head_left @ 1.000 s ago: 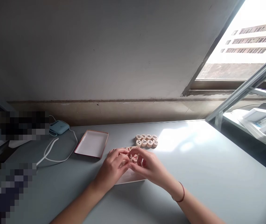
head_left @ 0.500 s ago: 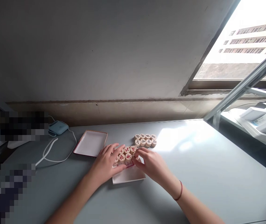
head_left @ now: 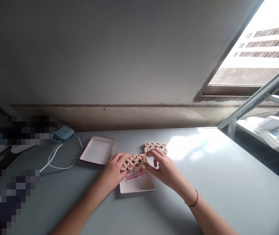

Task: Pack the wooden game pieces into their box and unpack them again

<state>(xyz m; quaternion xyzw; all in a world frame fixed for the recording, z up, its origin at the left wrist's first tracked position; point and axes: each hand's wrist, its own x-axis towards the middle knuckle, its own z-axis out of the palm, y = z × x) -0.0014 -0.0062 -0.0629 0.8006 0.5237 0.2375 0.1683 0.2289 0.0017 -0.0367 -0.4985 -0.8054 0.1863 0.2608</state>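
Round wooden Chinese chess pieces (head_left: 136,158) with red characters stand in two rows in the far part of a shallow white box (head_left: 138,187). My left hand (head_left: 114,169) is cupped around the left end of these rows, thumb on the near side and fingers on the far side. At the right end is my right hand (head_left: 164,166), thumb and fingers apart, the thumb close to the last piece. A printed sheet with red lines (head_left: 134,174) shows in the box. Beyond the right hand sit pieces with black characters (head_left: 158,144), partly covered by it.
The box lid (head_left: 97,150) lies inside up at the left. Behind it are a light blue device (head_left: 64,132) and a white cable (head_left: 78,151). A metal frame (head_left: 249,101) and a shelf with white boxes (head_left: 275,125) stand at right, beside the window.
My right hand has opened and drawn slightly right from the red pieces. My left hand has shifted to their left end, uncovering more of them and the sheet. The view has moved slightly.
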